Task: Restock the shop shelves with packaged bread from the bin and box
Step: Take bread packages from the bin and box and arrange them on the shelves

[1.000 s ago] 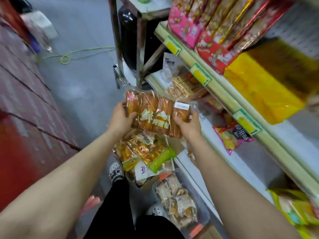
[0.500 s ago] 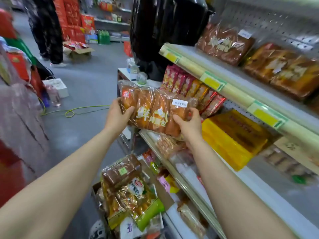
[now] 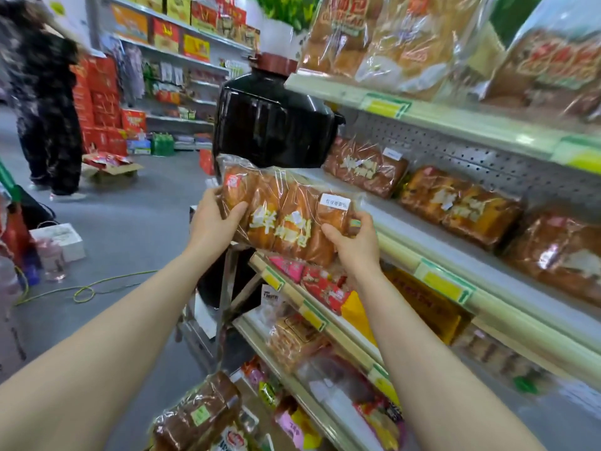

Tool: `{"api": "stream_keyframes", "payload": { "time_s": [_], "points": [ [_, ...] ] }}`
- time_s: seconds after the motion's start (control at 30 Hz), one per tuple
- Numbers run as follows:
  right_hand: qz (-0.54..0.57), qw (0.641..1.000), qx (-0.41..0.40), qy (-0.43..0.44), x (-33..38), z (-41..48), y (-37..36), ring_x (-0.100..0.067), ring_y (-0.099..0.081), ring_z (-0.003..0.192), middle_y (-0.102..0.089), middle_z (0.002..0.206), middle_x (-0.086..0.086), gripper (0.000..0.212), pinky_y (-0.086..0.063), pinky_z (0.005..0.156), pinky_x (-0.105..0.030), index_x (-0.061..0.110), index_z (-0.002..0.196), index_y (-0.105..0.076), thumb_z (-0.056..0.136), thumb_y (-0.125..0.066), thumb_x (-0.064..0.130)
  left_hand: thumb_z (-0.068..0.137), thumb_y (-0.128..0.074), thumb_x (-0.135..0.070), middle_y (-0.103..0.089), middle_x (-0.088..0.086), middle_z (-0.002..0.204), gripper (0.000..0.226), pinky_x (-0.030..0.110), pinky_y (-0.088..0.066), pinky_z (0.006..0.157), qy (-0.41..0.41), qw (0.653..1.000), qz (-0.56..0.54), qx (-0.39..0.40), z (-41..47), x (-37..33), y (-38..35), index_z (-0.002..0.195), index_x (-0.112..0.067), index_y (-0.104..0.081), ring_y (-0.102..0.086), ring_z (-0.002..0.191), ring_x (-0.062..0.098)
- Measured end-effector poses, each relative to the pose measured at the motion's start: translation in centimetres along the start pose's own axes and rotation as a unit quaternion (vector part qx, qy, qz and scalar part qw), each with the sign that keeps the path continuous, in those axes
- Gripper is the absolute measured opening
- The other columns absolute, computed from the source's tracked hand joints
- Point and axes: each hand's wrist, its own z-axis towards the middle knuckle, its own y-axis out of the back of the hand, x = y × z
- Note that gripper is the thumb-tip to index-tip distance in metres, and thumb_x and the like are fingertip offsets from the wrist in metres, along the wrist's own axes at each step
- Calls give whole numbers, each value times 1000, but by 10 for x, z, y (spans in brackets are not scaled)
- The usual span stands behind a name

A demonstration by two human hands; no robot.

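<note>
Bare shelf strip (image 3: 422, 236) lies open before bread packs (image 3: 366, 167); black jar (image 3: 273, 125) crowds its left end.

A clear-wrapped pack of golden-brown bread (image 3: 286, 216), printed with big pale characters and bearing a white sticker near its right end, is hanging lengthwise in the air, tilting down to the right. The left hand (image 3: 211, 222) is gripping its left end and the right hand (image 3: 353, 242) is gripping its right end from below. It is hovering just in front of the middle shelf (image 3: 422, 229), where similar packs (image 3: 458, 203) are lying in a row. A darker wrapped loaf (image 3: 198, 415) is lying far below.
</note>
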Motion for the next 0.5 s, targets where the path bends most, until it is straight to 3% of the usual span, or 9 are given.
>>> {"api": "stream_keyframes", "payload": {
  "time_s": [0.1, 0.2, 0.4, 0.5],
  "points": [
    [12, 1000, -17, 9, 16, 10, 6, -11, -66, 84, -64, 110, 2, 43, -57, 70, -33, 36, 112, -43, 85, -75, 28, 89, -63, -44, -54, -7, 118, 53, 51, -52, 92, -20, 1000, -14, 8, 17, -14, -6, 133, -23, -41, -58, 109, 20],
    [12, 998, -48, 28, 29, 23, 15, -17, -66, 93, -61, 102, 8, 44, -58, 83, -43, 38, 110, -42, 83, -77, 28, 90, -62, -43, -54, -6, 120, 54, 48, -50, 94, -46, 999, -5, 4, 35, -30, -18, 135, -22, -40, -56, 107, 17],
    [0, 992, -117, 55, 46, 44, 48, -16, -61, 104, -60, 111, 9, 51, -54, 92, -43, 29, 122, -46, 82, -78, 31, 90, -63, -42, -54, 0, 127, 57, 39, -49, 91, -102, 994, -18, 29, 64, -66, -55, 137, -20, -38, -54, 106, 14],
    [-10, 987, -153, 56, 46, 49, 73, -12, -56, 106, -57, 111, 11, 52, -49, 91, -33, 28, 125, -46, 83, -78, 29, 90, -64, -40, -54, -1, 126, 59, 33, -46, 89, -125, 989, -21, 71, 71, -82, -81, 138, -19, -38, -55, 107, 15]
  ]
}}
